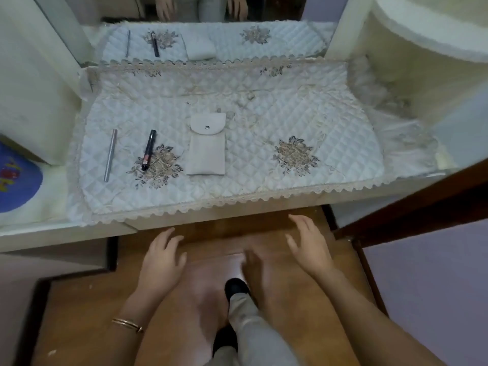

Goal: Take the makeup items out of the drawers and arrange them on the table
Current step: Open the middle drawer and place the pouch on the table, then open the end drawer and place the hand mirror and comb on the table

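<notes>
Three items lie in a row on the quilted white cloth (237, 159) that covers the dressing table. A thin silver stick (110, 155) lies at the left. A black pen-shaped tube (148, 150) lies beside it on an embroidered flower. To its right sits a beige snap pouch (206, 146), flap shut. My left hand (161, 262) and my right hand (307, 244) hover below the table's front edge, over the wooden floor. Both hands have spread fingers and hold nothing. No drawer front shows in view.
A mirror (200, 35) behind the table reflects the items and both hands. White cabinet sides (34, 101) flank the table. A blue round object (15, 178) sits at the far left. A dark wooden door edge (422, 215) stands at the right. My leg and black shoe (236, 286) are below.
</notes>
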A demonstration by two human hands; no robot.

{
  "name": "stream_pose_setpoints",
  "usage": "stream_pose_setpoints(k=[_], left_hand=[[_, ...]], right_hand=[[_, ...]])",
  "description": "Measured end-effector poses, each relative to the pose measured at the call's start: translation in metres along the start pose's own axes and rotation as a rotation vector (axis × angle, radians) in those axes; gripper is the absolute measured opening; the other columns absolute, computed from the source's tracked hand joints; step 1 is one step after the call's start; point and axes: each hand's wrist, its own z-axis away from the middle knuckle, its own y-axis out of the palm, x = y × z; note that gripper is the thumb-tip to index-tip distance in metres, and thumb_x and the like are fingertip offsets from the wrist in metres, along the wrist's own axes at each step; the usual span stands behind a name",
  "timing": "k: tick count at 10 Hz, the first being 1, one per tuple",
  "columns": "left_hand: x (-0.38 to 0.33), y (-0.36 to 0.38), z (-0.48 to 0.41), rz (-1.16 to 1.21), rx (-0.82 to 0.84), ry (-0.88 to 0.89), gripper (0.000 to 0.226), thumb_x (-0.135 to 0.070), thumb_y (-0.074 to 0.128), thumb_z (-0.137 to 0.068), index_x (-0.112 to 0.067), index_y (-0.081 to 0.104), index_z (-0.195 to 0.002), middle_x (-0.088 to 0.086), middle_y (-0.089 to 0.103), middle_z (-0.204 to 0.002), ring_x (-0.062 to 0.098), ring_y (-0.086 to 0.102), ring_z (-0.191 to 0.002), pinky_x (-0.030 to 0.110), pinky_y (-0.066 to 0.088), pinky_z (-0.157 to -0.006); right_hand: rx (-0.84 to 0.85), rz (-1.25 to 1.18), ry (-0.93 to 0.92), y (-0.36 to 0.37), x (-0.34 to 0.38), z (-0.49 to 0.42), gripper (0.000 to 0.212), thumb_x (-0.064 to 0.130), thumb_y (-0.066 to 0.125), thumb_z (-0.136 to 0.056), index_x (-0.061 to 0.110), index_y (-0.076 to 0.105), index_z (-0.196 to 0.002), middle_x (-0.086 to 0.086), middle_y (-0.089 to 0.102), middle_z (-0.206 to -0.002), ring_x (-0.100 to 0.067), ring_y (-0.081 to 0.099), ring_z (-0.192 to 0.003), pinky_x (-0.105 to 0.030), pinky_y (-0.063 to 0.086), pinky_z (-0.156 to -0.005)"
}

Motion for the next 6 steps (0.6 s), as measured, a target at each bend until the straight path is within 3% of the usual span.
stream_pose_setpoints(k=[1, 2, 3, 4, 5, 6], left_hand=[[0.013, 0.034, 0.054, 0.09, 0.405, -0.11, 0.04, -0.027, 0.053, -0.088, -0.012, 0.05, -0.125, 0.01, 0.045, -0.138, 0.025, 0.044, -0.126, 0.03, 0.037, -0.1], [0.023, 0.066, 0.108, 0.16, 0.612, -0.15, 0.02, -0.029, 0.051, -0.089, -0.018, 0.06, -0.103, 0.009, 0.063, -0.107, 0.026, 0.058, -0.104, 0.029, 0.04, -0.08], [0.036, 0.092, 0.155, 0.195, 0.788, -0.175, 0.024, -0.018, 0.053, -0.091, -0.026, 0.051, -0.069, -0.003, 0.053, -0.074, 0.018, 0.052, -0.082, 0.034, 0.043, -0.077], [0.034, 0.101, 0.187, 0.316, 0.779, -0.279, 0.033, -0.01, 0.053, -0.09, -0.019, 0.05, -0.059, 0.002, 0.049, -0.066, 0.015, 0.044, -0.07, 0.03, 0.037, -0.068], [0.028, 0.113, 0.202, 0.357, 0.75, -0.443, 0.025, -0.015, 0.051, -0.092, -0.013, 0.052, -0.067, 0.005, 0.052, -0.068, 0.017, 0.045, -0.062, 0.026, 0.032, -0.053], [0.022, 0.137, 0.194, 0.358, 0.649, -0.515, 0.018, -0.018, 0.052, -0.091, -0.007, 0.054, -0.078, 0.007, 0.054, -0.069, 0.018, 0.044, -0.058, 0.024, 0.026, -0.049]], right_hand=[[0.094, -0.193, 0.237, 0.022, -0.032, 0.077, 0.051, 0.017, 0.054, -0.089, 0.013, 0.038, -0.137, -0.008, 0.046, -0.138, -0.023, 0.046, -0.125, -0.035, 0.039, -0.103], [0.17, -0.359, 0.499, 0.05, -0.063, 0.156, 0.044, 0.011, 0.057, -0.088, 0.002, 0.045, -0.129, -0.014, 0.057, -0.125, -0.026, 0.055, -0.112, -0.033, 0.042, -0.094], [0.156, -0.569, 0.834, 0.078, -0.096, 0.231, 0.034, 0.007, 0.056, -0.087, -0.004, 0.052, -0.119, -0.012, 0.061, -0.099, -0.024, 0.057, -0.094, -0.037, 0.045, -0.082], [0.165, -0.732, 1.08, 0.095, -0.123, 0.288, 0.041, 0.015, 0.058, -0.086, 0.002, 0.049, -0.125, -0.012, 0.054, -0.1, -0.024, 0.052, -0.088, -0.032, 0.041, -0.074], [0.148, -0.801, 1.187, 0.094, -0.144, 0.323, 0.038, 0.015, 0.056, -0.087, 0.005, 0.049, -0.123, -0.014, 0.056, -0.105, -0.022, 0.054, -0.074, -0.029, 0.042, -0.062], [0.111, -0.888, 1.252, 0.091, -0.174, 0.339, 0.041, 0.014, 0.06, -0.083, 0.002, 0.052, -0.122, -0.018, 0.06, -0.104, -0.025, 0.054, -0.077, -0.033, 0.042, -0.071]])
